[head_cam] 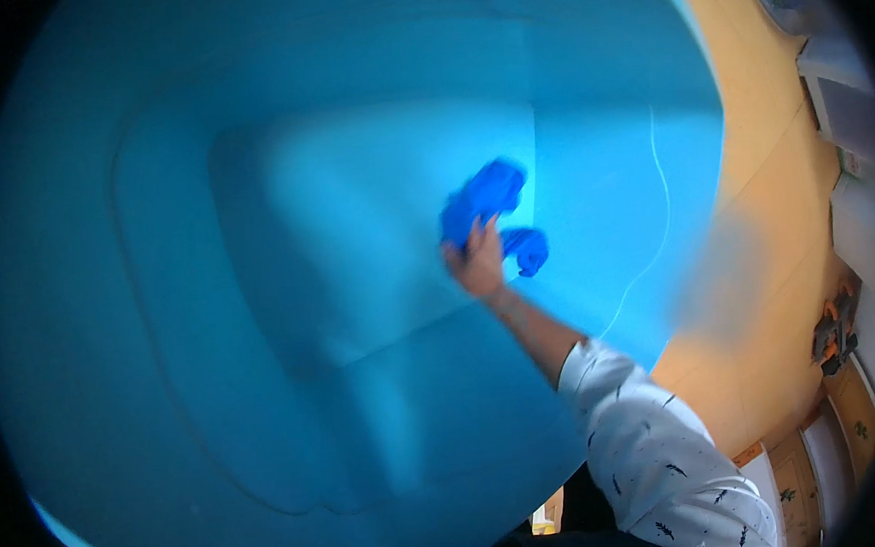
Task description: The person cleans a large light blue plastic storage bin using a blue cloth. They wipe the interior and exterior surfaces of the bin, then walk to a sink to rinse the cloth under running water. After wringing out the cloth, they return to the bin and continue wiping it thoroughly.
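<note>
My right hand [478, 260] reaches down into a large blue open container [387, 427], its sleeve white with small dark sprigs. The fingers are closed on a crumpled, deep-blue cloth [485, 191]. One part of the cloth lies beyond the fingertips, and another part bunches to the right of the hand. Hand and cloth are near a corner of the container's bottom, a little blurred. Whether the cloth touches the surface cannot be told. My left hand is out of view.
The container's rim [721, 113] curves along the right. Beyond it lies a tan floor [766, 178]. Pale boxes [848, 113], an orange-and-black object [835, 324] and wooden panels with leaf motifs [793, 492] stand at the far right.
</note>
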A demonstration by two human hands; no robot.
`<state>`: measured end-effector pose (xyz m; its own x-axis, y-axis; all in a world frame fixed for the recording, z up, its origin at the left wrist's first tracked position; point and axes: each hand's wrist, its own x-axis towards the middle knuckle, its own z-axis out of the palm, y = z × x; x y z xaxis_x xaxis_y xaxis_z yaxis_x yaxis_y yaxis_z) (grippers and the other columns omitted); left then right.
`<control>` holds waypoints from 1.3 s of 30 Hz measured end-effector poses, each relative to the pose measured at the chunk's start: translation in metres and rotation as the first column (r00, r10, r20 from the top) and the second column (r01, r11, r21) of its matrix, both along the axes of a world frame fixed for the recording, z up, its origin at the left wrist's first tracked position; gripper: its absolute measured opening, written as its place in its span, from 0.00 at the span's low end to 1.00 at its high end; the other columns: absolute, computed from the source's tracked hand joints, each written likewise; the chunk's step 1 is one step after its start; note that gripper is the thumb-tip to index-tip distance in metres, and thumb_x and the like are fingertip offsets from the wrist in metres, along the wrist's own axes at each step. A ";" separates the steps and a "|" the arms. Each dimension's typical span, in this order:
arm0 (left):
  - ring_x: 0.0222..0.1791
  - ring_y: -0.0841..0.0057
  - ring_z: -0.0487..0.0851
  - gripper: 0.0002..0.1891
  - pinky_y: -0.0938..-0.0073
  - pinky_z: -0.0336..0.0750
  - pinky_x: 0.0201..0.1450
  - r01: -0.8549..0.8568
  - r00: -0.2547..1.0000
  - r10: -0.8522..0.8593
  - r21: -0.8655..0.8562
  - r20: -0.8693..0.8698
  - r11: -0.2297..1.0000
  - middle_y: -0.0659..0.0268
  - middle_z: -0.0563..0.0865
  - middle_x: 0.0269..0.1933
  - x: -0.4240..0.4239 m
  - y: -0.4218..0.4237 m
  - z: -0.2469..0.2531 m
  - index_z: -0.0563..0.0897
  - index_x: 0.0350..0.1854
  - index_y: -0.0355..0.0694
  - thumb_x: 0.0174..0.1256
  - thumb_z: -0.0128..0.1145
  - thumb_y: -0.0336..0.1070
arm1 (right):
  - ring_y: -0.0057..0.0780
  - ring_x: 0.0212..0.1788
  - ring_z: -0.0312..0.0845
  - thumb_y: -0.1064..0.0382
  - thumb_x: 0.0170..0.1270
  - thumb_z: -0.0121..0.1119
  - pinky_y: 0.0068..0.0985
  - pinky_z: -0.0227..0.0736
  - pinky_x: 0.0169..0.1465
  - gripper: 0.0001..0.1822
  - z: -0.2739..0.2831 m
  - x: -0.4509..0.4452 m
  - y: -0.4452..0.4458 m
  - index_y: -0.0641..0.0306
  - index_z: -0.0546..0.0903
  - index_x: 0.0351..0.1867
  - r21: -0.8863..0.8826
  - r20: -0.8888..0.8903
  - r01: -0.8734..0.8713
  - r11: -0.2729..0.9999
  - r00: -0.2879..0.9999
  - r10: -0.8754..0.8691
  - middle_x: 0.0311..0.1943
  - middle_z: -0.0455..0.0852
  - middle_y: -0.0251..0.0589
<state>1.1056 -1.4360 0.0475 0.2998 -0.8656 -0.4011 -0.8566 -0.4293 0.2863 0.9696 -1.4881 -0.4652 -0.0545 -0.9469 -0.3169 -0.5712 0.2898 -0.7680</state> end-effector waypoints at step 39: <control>0.34 0.68 0.80 0.18 0.69 0.76 0.38 -0.042 0.996 0.043 0.016 -0.078 0.999 0.53 0.81 0.37 0.009 -0.013 -0.006 0.75 0.40 0.22 0.46 0.64 0.24 | 0.49 0.40 0.72 0.62 0.48 0.55 0.39 0.69 0.44 0.10 0.086 0.068 -0.198 0.68 0.79 0.26 -0.140 -0.097 0.080 0.987 0.991 -0.094 0.35 0.80 0.52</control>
